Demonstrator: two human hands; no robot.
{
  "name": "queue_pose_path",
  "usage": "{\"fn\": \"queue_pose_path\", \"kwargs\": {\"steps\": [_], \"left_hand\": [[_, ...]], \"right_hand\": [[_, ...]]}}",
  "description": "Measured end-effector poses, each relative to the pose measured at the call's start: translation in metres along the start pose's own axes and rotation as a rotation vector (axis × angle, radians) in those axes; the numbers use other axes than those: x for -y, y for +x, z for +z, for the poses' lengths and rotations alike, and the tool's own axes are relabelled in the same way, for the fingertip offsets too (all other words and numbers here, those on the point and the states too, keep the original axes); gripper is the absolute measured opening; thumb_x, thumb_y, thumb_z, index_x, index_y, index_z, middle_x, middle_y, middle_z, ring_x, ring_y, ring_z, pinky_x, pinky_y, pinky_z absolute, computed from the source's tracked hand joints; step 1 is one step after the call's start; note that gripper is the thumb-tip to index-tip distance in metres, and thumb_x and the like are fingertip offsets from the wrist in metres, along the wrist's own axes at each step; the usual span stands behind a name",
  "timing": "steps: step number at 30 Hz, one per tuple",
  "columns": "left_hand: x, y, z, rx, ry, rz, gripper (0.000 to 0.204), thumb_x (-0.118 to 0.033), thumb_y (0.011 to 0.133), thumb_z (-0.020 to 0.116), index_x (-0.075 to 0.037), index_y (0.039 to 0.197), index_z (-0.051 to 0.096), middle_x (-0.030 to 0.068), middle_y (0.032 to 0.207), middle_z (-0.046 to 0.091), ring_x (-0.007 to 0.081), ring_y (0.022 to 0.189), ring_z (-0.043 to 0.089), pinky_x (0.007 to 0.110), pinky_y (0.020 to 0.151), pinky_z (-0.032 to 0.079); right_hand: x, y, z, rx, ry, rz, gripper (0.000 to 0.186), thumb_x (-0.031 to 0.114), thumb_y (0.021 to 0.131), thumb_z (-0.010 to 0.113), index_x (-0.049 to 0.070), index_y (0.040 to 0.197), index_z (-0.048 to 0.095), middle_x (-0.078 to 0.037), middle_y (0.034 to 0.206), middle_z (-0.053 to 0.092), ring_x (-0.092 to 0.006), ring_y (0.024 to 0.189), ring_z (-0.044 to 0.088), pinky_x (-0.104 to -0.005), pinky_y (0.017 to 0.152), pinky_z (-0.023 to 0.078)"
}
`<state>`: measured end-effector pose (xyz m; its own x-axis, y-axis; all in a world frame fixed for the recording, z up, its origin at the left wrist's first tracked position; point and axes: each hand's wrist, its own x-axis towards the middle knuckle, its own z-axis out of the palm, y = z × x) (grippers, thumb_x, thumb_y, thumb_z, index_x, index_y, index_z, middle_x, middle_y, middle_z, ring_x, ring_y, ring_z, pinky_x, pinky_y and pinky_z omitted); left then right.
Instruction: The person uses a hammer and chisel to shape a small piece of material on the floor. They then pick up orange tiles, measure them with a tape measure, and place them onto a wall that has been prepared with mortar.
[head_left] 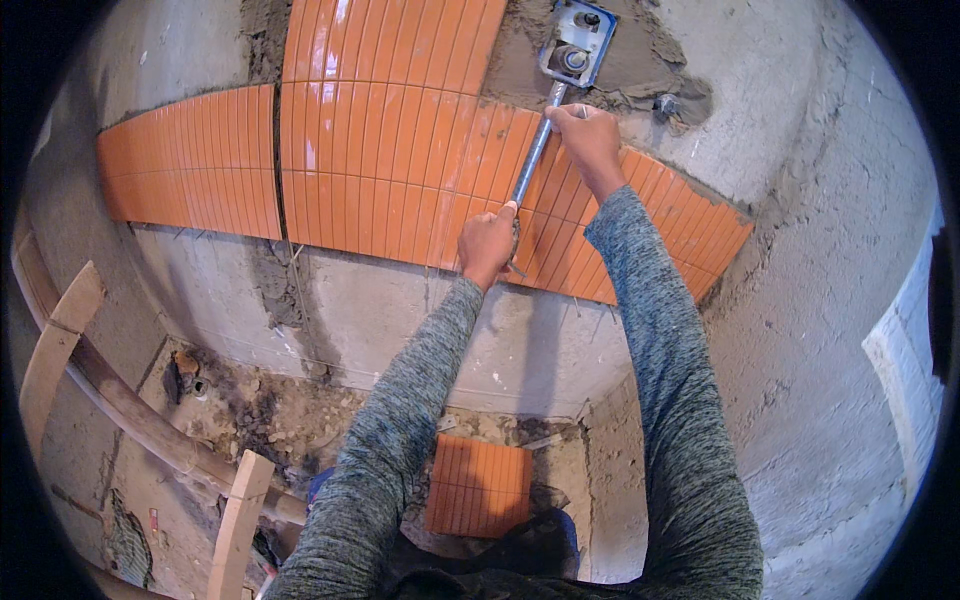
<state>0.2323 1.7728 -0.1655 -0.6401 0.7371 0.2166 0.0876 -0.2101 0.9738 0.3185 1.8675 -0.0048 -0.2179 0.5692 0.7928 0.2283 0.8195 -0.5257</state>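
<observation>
while a straight silver metal bar is being gripped by left hand and right hand over glossy orange ribbed tiles, stiffness is being presumed and end holds favoured.

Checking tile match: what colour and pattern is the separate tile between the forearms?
The separate tile is orange with narrow parallel lines, in the head view.

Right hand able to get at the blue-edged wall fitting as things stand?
Probably yes: the right hand is just below the blue-edged wall fitting, and only the upper end of the slim metal strip shows in between, leaving the way mostly free.
</observation>
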Motion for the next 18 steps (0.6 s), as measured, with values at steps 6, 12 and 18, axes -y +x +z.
{"fn": "queue_pose_path", "kwargs": {"steps": [6, 12, 18], "left_hand": [[-0.010, 0.002, -0.002, 0.073, -0.061, -0.081, 0.050, -0.045, 0.093, 0.058, -0.002, 0.070, 0.060, 0.0079, 0.061, 0.057, 0.0208, 0.049, 0.063, 0.037, 0.040, 0.049], [-0.012, 0.004, -0.002, 0.046, -0.025, -0.039, 0.046, -0.044, 0.092, 0.061, -0.003, 0.071, 0.063, 0.0064, 0.062, 0.058, 0.0203, 0.050, 0.063, 0.037, 0.041, 0.050], [-0.014, 0.002, 0.000, 0.040, -0.089, -0.075, 0.044, -0.042, 0.092, 0.062, -0.003, 0.071, 0.063, 0.0067, 0.062, 0.058, 0.0205, 0.048, 0.061, 0.036, 0.042, 0.050]], "right_hand": [[0.007, 0.002, -0.001, 0.015, 0.068, 0.061, 0.021, 0.023, 0.085, 0.074, 0.002, 0.084, 0.076, -0.002, 0.073, 0.068, -0.0096, 0.064, 0.059, -0.0254, 0.062, 0.046], [-0.001, 0.011, -0.004, 0.062, 0.275, 0.108, 0.023, 0.021, 0.088, 0.072, -0.001, 0.092, 0.074, -0.003, 0.081, 0.068, -0.0087, 0.070, 0.057, -0.0244, 0.064, 0.045], [0.005, 0.003, -0.008, 0.091, 0.294, 0.132, 0.023, 0.020, 0.090, 0.070, -0.001, 0.099, 0.074, -0.001, 0.084, 0.068, -0.0065, 0.069, 0.053, -0.0228, 0.063, 0.043]]}}
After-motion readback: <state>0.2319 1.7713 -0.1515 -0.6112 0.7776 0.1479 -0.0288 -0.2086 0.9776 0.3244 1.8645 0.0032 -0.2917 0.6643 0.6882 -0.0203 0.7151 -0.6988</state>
